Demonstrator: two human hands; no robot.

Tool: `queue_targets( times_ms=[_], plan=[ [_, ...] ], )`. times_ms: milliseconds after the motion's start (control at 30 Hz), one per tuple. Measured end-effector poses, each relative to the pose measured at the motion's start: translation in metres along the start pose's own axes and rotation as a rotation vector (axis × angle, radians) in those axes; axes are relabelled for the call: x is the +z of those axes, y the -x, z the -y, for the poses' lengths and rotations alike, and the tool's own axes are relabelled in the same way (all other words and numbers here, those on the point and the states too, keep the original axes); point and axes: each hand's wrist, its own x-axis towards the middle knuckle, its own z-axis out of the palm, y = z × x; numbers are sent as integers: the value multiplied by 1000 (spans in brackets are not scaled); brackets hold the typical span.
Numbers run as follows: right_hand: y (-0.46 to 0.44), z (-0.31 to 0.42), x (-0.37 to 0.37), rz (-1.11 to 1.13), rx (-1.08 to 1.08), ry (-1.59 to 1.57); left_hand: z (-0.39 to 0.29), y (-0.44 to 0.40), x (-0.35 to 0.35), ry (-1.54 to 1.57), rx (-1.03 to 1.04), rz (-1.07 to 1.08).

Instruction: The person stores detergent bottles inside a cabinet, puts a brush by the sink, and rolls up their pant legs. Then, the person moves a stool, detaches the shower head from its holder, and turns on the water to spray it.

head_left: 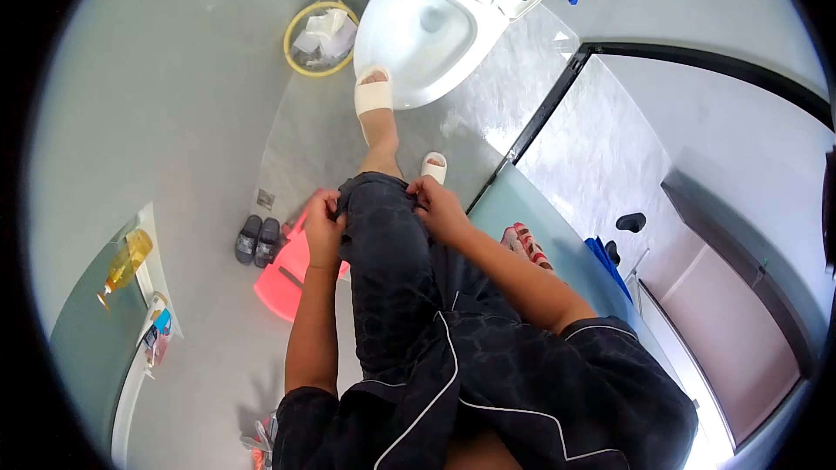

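Trouser leg (383,270), pinched by nearly closed fingers of the left hand (325,231) at its nine o'clock and the right hand (441,211) at two, calls for even tension against twisting, its dark, faintly patterned cloth ending where bare shin (380,159) begins, with cream slipper (374,98) and toilet (422,97) towards twelve.

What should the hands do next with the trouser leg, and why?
I'd guess: ease the dark trouser leg a little higher, evenly on both sides. The left hand and right hand already grip the cloth on opposite sides near its lower edge, and the shin is bare below.
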Motion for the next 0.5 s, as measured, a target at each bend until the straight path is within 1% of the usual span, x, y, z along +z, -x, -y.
queue_targets(
  times_ms=[33,67,100,133,167,200,233,267,300,333,367,400,433,467,500],
  plan=[
    [-2,-2,3,69,240,-145,0,-2,-1,-1,9,-5],
    [-3,-6,5,65,231,-146,6,-3,-2,202,-81,83],
    [-4,-12,7,76,218,-235,4,-3,-3,405,-172,173],
    [-3,-19,9,88,206,-323,1,1,-5,405,-167,171],
    [-2,-25,13,87,203,-324,-11,7,-9,452,-231,211],
    [0,-32,18,66,189,-397,-17,12,-10,500,-296,252],
    [3,-39,23,45,175,-470,-18,18,-8,498,-295,253],
    [7,-53,31,44,176,-472,-17,25,-4,562,-292,255],
    [10,-70,40,21,227,-581,-17,29,0,626,-287,255],
    [11,-78,45,-3,276,-690,-20,30,6,624,-283,255],
    [12,-77,45,-3,273,-692,-25,31,14,648,-347,167],
    [15,-75,46,-31,347,-753,-24,34,17,671,-412,78],
    [19,-73,46,-58,422,-814,-5,39,19,668,-412,77],
    [24,-71,47,-55,420,-815,35,46,25,626,-387,-35],
    [27,-71,47,-90,420,-818,57,50,26,583,-358,-145]
  ],
)
